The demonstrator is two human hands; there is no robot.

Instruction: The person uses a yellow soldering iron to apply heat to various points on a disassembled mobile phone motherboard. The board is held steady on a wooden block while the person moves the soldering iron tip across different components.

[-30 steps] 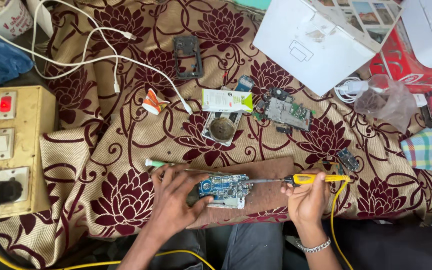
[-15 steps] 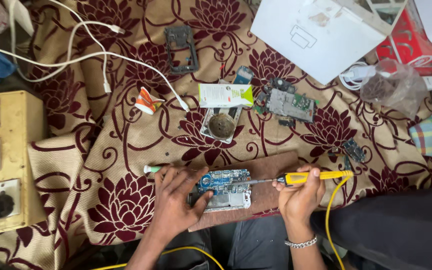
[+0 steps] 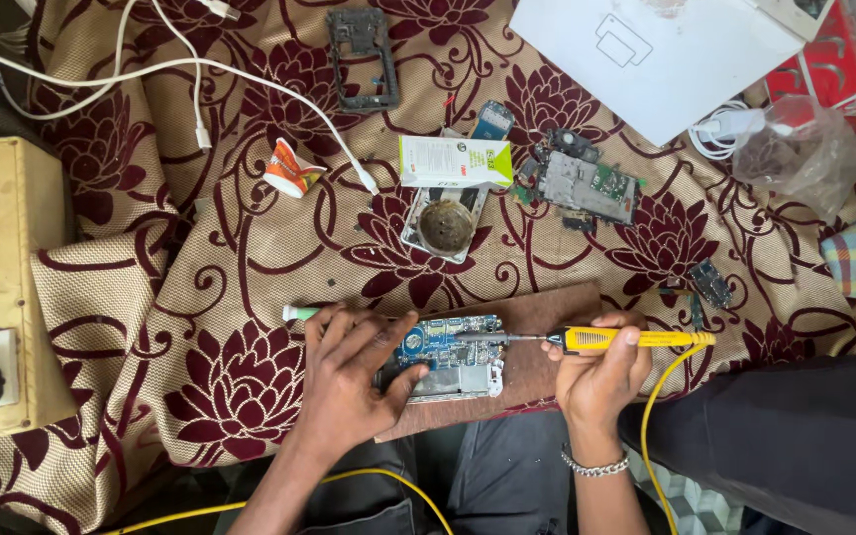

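Floral maroon-beige cloth (image 3: 250, 267) covers the surface; wooden board (image 3: 547, 327) near. Left hand (image 3: 349, 381) fingers spread, pressing circuit board (image 3: 448, 352). Right hand (image 3: 601, 381) fingers pinching yellow soldering iron (image 3: 626, 339).

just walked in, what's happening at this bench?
A person is soldering a phone circuit board that lies on a wooden board. The left hand presses flat on the circuit board's left end; the right hand grips a yellow soldering iron, its tip on the board. Other phone parts lie on the floral cloth.
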